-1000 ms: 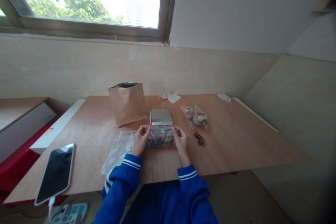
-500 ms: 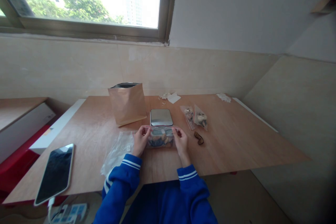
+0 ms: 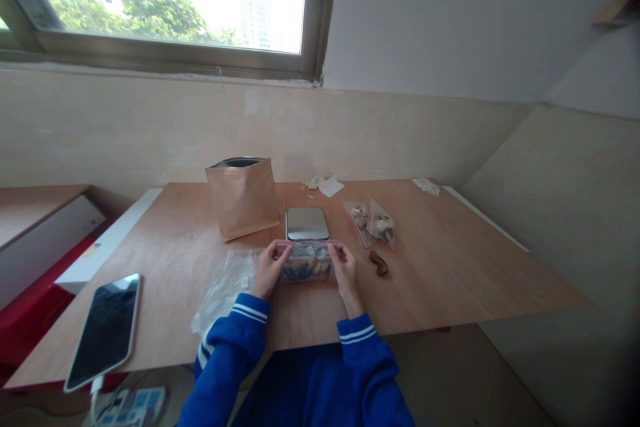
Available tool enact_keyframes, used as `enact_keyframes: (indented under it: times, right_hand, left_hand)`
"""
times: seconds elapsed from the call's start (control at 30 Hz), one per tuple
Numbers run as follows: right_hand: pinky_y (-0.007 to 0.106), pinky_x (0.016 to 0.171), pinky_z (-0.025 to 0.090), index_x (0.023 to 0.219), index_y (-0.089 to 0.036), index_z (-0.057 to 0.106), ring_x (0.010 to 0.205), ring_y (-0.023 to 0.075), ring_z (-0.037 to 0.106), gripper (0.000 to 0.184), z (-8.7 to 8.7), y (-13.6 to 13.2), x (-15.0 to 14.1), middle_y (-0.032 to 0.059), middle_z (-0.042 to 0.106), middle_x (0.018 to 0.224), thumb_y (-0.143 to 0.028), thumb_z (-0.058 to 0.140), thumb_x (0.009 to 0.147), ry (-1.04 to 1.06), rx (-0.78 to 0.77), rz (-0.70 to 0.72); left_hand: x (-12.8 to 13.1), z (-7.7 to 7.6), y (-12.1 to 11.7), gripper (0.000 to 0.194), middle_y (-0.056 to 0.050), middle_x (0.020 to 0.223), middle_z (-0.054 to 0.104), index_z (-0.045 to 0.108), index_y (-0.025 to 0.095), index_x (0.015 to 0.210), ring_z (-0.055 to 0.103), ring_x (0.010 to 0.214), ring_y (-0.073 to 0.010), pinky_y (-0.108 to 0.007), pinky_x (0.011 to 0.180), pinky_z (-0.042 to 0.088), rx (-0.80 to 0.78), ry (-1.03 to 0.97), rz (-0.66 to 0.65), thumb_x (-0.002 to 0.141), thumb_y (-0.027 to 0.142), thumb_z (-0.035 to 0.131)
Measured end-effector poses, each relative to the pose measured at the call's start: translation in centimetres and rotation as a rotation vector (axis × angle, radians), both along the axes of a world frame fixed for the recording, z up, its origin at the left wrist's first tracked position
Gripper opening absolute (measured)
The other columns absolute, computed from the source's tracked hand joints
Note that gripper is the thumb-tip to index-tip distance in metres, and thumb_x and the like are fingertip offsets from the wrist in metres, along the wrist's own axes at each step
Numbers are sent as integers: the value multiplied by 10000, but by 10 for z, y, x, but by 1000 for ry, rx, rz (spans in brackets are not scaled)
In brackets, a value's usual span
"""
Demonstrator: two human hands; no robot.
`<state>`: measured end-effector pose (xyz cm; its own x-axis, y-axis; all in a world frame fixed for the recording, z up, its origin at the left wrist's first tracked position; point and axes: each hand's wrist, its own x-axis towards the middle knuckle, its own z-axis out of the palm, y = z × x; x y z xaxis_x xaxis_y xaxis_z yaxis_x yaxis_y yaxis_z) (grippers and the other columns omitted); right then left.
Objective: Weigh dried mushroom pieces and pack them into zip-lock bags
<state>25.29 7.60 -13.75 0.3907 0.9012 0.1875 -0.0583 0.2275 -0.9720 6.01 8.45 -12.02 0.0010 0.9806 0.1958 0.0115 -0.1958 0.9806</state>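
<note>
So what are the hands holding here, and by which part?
Both hold one zip bag by its top corners: left hand at the left, right hand at the right.

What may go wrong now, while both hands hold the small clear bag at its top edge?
The left hand and right hand pinch only the top corners of the clear plastic zip bag of dark pieces; if its pink strip is not fully shut, pieces may spill. The small silver scale sits close behind and might get knocked.

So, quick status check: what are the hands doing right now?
Left hand and right hand pinching the top corners of a filled zip bag. Bag on the table, just before the scale. Nothing blocking.
</note>
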Motion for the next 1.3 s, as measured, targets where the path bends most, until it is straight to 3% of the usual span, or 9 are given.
enact_keyframes:
  times: [0.2, 0.47, 0.8, 1.03, 1.3]
  right_hand:
    - [299, 717, 523, 891, -183, 680, 788, 197, 661, 319, 3, -2, -2, 48, 719, 831, -481, 696, 778, -10, 9, 67]
    - [313, 723, 519, 897, -163, 700, 789, 203, 656, 340, 1, -1, -1, 62, 718, 840, -480, 690, 777, -85, 13, -24]
    - [316, 719, 528, 885, -165, 702, 784, 207, 661, 343, 2, -2, -2, 62, 720, 824, -488, 691, 771, -91, 5, -30]
    - [332, 784, 541, 899, -179, 696, 840, 212, 686, 307, 7, -5, -5, 70, 732, 890, -455, 716, 765, -25, -15, 122]
    - [337, 784, 543, 860, -169, 715, 832, 219, 691, 303, 14, -9, -8, 75, 736, 861, -444, 741, 737, -32, -28, 96]
  left_hand:
    - [-1, -3, 1, 312, -33, 815, 719, 679, 160, 925, 656, 694, -145, -225, 627, 502, 37, 26, 36, 825, 454, 654]
    - [-1, 1, -2, 326, -32, 763, 699, 668, 152, 930, 648, 648, -142, -213, 574, 490, 18, 28, 36, 825, 461, 653]
    - [-1, -3, -2, 338, -12, 708, 656, 656, 159, 923, 605, 609, -132, -195, 495, 466, 0, 48, 42, 823, 482, 645]
    - [0, 1, -2, 330, -41, 823, 704, 668, 153, 911, 646, 718, -151, -217, 609, 502, -13, -6, -22, 811, 468, 668]
    - [0, 1, -2, 340, -17, 716, 653, 682, 145, 870, 590, 612, -128, -201, 531, 457, -22, 25, -54, 790, 476, 688]
